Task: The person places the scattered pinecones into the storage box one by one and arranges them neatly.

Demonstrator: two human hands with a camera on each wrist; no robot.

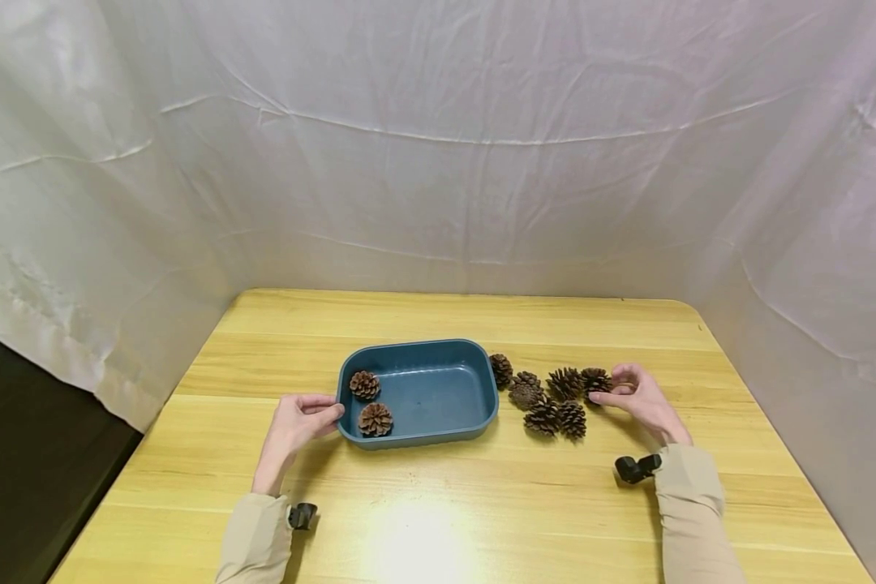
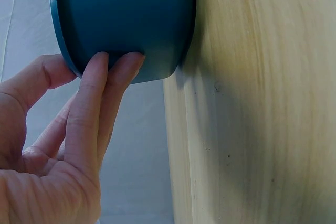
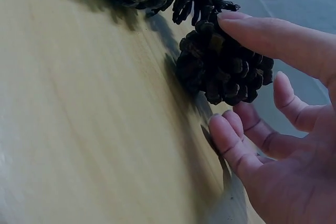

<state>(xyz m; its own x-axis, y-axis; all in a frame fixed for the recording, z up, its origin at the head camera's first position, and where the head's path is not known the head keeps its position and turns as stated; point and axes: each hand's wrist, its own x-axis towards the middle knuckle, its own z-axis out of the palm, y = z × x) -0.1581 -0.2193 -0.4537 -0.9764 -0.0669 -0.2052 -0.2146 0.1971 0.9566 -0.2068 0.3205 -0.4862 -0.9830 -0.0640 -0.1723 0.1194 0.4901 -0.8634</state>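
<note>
My left hand (image 1: 299,430) grips the left end of a dark blue rectangular tub (image 1: 416,440), with fingertips against its outer wall in the left wrist view. Two brown pinecones, one behind (image 1: 365,385) and one in front (image 1: 375,419), sit inside at its left end. On the right, my right hand (image 1: 642,401) is at the rightmost pinecone (image 3: 226,69) of a cluster on the table. Its thumb overlaps that cone's upper side in the right wrist view, while the other fingers spread below and beside it, slightly apart.
Several loose pinecones (image 1: 543,417) lie on the wooden table (image 1: 438,495) between the tub and my right hand. One pinecone (image 1: 500,371) is right by the tub's right wall. Pale curtains (image 1: 438,162) enclose the table's back and sides.
</note>
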